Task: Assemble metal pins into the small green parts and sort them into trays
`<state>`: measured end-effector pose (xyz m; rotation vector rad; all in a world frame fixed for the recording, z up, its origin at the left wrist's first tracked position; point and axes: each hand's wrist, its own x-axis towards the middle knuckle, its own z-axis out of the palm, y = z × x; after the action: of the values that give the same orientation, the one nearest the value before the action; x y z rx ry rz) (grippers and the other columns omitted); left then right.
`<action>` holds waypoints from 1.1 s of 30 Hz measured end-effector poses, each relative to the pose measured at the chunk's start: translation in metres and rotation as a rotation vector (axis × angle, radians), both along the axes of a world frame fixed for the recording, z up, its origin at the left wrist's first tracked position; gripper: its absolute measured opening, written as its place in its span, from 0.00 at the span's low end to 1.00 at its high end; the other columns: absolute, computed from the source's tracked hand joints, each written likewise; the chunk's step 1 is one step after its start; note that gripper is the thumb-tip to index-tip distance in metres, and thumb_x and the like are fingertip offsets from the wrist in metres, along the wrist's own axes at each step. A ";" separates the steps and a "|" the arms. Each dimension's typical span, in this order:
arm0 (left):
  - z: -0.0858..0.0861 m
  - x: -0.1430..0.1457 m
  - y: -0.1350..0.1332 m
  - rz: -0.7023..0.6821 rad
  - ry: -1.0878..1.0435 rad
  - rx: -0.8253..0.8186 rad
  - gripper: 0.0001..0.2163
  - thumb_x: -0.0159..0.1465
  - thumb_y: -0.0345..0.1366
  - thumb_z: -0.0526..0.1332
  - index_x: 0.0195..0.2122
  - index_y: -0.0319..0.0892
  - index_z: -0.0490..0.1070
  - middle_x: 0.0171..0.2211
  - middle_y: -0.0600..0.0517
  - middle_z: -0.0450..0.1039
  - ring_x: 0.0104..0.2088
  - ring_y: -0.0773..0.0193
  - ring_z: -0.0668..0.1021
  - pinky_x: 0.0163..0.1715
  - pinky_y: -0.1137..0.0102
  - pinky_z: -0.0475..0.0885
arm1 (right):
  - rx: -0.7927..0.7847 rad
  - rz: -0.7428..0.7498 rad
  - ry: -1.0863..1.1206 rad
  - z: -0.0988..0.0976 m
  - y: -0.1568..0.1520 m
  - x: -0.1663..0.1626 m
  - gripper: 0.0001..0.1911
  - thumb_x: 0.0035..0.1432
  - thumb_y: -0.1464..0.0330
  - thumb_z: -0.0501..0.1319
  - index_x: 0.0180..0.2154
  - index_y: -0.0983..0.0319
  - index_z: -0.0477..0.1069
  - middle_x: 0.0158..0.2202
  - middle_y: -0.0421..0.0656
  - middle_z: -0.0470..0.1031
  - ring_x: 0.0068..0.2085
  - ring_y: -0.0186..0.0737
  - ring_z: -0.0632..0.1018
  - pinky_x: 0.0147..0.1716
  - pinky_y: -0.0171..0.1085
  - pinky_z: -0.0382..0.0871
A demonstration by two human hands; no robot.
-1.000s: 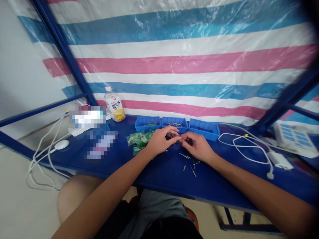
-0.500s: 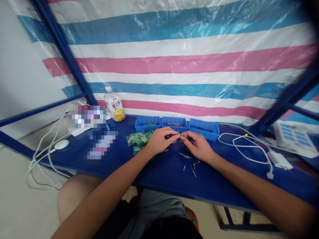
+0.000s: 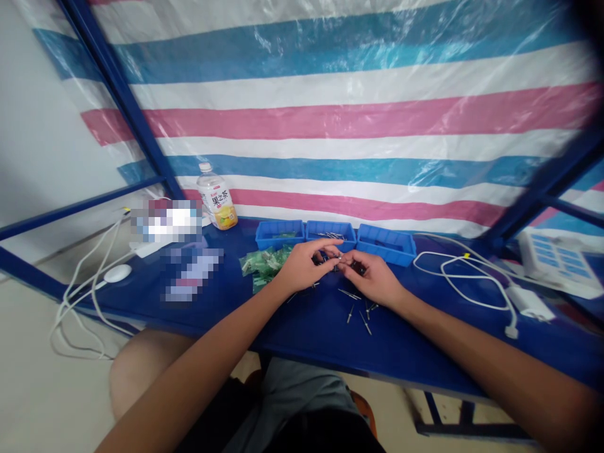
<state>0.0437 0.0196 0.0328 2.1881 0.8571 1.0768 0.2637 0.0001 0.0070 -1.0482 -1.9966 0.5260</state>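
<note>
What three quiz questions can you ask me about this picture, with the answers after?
1. True or false: the drink bottle stands left of the blue trays.
2. How many blue trays are there? A two, B three, C five.
3. Fill in: loose metal ____ lie on the table by the left hand and right hand.
Key: 1 true; 2 B; 3 pins.

A tarp (image 3: 330, 119) is showing pink, white and blue stripes behind the deep blue table (image 3: 302, 333). Brighter blue bins (image 3: 330, 231) and green packets (image 3: 264, 261) are sitting at its far edge, silvery pins (image 3: 352, 294) lying mid-table.
</note>
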 end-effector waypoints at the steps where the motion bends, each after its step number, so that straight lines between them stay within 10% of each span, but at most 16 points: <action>1: 0.000 0.000 0.000 -0.008 0.001 0.003 0.21 0.65 0.31 0.64 0.60 0.46 0.75 0.47 0.50 0.83 0.45 0.61 0.83 0.44 0.68 0.78 | -0.006 -0.005 0.004 0.000 0.000 0.000 0.08 0.68 0.62 0.62 0.39 0.58 0.77 0.34 0.41 0.82 0.33 0.42 0.80 0.34 0.39 0.73; 33: 0.001 -0.003 0.002 -0.092 0.027 0.046 0.07 0.69 0.37 0.66 0.45 0.47 0.84 0.47 0.47 0.79 0.43 0.61 0.81 0.42 0.67 0.76 | 0.047 0.043 -0.045 0.003 0.001 0.003 0.09 0.71 0.64 0.59 0.42 0.58 0.78 0.37 0.43 0.80 0.35 0.41 0.78 0.36 0.38 0.70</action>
<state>0.0412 0.0218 0.0342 2.2622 0.7420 1.0336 0.2667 0.0009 0.0098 -0.9984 -2.0650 0.4794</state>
